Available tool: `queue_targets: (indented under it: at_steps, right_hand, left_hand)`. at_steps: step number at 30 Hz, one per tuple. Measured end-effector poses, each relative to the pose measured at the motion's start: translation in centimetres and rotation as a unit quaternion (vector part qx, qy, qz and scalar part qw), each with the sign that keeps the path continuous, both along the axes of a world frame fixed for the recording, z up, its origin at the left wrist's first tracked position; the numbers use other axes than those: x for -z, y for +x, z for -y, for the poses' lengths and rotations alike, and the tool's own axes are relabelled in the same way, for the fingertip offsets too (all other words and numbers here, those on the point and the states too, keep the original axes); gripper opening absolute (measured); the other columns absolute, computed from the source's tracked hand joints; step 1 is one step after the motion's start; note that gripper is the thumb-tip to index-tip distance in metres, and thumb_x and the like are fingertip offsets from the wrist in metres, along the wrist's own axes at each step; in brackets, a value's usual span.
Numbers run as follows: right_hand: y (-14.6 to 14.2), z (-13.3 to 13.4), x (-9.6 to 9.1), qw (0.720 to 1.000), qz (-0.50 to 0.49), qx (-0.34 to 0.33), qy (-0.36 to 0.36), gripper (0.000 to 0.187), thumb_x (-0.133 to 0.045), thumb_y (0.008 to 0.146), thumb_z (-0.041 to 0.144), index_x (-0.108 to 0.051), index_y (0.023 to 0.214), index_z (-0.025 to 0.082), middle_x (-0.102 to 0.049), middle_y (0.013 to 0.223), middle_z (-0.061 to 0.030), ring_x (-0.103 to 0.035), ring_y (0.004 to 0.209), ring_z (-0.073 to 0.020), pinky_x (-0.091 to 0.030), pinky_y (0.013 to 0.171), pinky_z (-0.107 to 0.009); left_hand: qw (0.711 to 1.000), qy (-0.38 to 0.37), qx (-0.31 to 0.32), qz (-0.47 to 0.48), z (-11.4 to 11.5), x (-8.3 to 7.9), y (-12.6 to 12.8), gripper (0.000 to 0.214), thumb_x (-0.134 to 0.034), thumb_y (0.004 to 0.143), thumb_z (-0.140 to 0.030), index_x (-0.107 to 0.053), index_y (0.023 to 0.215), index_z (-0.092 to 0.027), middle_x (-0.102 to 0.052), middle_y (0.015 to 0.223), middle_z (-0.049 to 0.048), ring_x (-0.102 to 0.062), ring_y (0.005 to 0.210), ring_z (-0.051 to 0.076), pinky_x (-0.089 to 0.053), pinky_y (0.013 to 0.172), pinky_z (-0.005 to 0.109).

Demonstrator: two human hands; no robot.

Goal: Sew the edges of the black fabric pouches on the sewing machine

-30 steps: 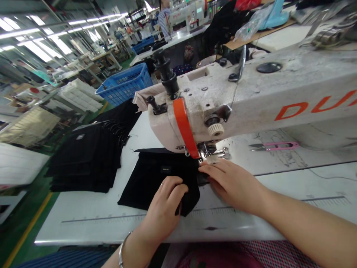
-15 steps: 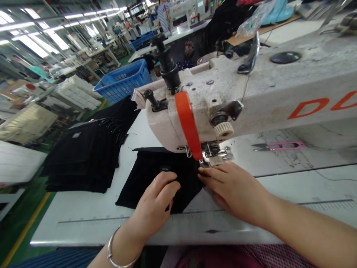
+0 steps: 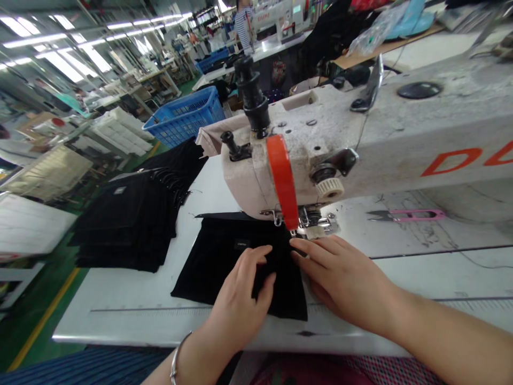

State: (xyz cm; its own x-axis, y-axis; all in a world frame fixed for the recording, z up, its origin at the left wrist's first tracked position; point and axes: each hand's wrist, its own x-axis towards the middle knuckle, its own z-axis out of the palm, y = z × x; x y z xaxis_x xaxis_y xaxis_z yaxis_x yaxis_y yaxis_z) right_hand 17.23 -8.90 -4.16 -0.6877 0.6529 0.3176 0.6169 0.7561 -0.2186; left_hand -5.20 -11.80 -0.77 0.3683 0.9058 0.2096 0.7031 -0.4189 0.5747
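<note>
A black fabric piece (image 3: 218, 256) with a small label lies flat on the white sewing table (image 3: 132, 315), its far edge under the presser foot (image 3: 315, 227) of the sewing machine (image 3: 360, 144). My left hand (image 3: 240, 299) presses down on the fabric with fingers spread. My right hand (image 3: 344, 278) lies flat beside it, fingertips on the fabric's edge just in front of the presser foot. Neither hand grips anything.
A stack of black fabric pieces (image 3: 128, 219) sits at the table's left. Pink thread snips (image 3: 409, 215) lie on the machine bed to the right. A blue basket (image 3: 184, 115) stands behind, and a person stands at a far table (image 3: 244, 21).
The fabric's near corner, folded under my left fingers before, now lies spread flat. My left hand has opened and slid right; my right hand stays by the presser foot.
</note>
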Motion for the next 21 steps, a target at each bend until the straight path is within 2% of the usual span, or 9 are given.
queue_targets:
  at_steps: [2, 4, 8, 12, 16, 21]
  right_hand:
    - [0.0, 0.0, 0.1, 1.0, 0.005, -0.007, 0.003, 0.038, -0.045, 0.089, 0.012, -0.059, 0.124, 0.011, -0.052, 0.139, -0.011, -0.055, 0.106, -0.0273, -0.051, 0.085, -0.046]
    - [0.1, 0.2, 0.1, 1.0, 0.016, -0.015, 0.006, 0.038, -0.044, 0.089, 0.011, -0.059, 0.124, 0.011, -0.051, 0.14, -0.0105, -0.054, 0.107, -0.0274, -0.051, 0.087, -0.046]
    - [0.4, 0.3, 0.3, 0.999, 0.034, -0.034, 0.009, 0.037, -0.046, 0.089, 0.012, -0.059, 0.124, 0.009, -0.046, 0.145, -0.0118, -0.053, 0.111, -0.0279, -0.052, 0.088, -0.046]
    - [0.5, 0.2, 0.3, 0.999, 0.023, -0.043, -0.003, 0.034, -0.047, 0.089, 0.013, -0.062, 0.12, 0.011, -0.053, 0.139, -0.0093, -0.052, 0.115, -0.0287, -0.051, 0.092, -0.048]
    - [0.6, 0.1, 0.2, 0.999, 0.016, -0.042, -0.021, 0.039, -0.046, 0.089, 0.013, -0.058, 0.126, 0.011, -0.056, 0.137, -0.0083, -0.052, 0.114, -0.0287, -0.051, 0.092, -0.049]
    - [0.9, -0.1, 0.0, 0.998, -0.003, -0.055, -0.031, 0.036, -0.047, 0.089, 0.011, -0.062, 0.121, 0.015, -0.058, 0.134, -0.0068, -0.054, 0.113, -0.0292, -0.051, 0.089, -0.051]
  left_hand:
    - [0.999, -0.017, -0.025, 0.017, 0.1, 0.0, 0.2, 0.02, -0.052, 0.09, -0.006, -0.055, 0.105, -0.019, -0.054, 0.095, 0.0041, -0.055, 0.089, 0.016, -0.048, 0.081, 0.031]
    - [1.0, -0.015, -0.004, 0.023, -0.1, -0.3, 0.2, 0.014, -0.051, 0.09, -0.006, -0.056, 0.094, -0.018, -0.052, 0.094, 0.0044, -0.054, 0.091, 0.017, -0.048, 0.081, 0.032]
    - [0.999, -0.006, 0.03, 0.035, -1.1, -1.4, 0.2, 0.014, -0.049, 0.089, -0.004, -0.053, 0.093, -0.018, -0.052, 0.121, 0.0089, -0.049, 0.119, 0.021, -0.043, 0.102, 0.038]
    - [0.996, -0.029, 0.083, 0.033, -2.0, -2.0, 0.4, 0.018, -0.044, 0.09, -0.003, -0.05, 0.099, -0.017, -0.053, 0.133, 0.0104, -0.047, 0.129, 0.02, -0.042, 0.11, 0.039]
    - [0.988, -0.022, 0.149, -0.032, -2.3, -2.5, 0.8, 0.027, -0.041, 0.09, -0.004, -0.05, 0.113, -0.014, -0.054, 0.136, 0.0146, -0.044, 0.134, 0.021, -0.043, 0.113, 0.042]
    - [0.985, -0.015, 0.158, -0.07, -2.4, -2.9, 1.1, 0.034, -0.04, 0.092, -0.006, -0.047, 0.125, -0.009, -0.054, 0.136, 0.0166, -0.047, 0.132, 0.019, -0.046, 0.111, 0.036]
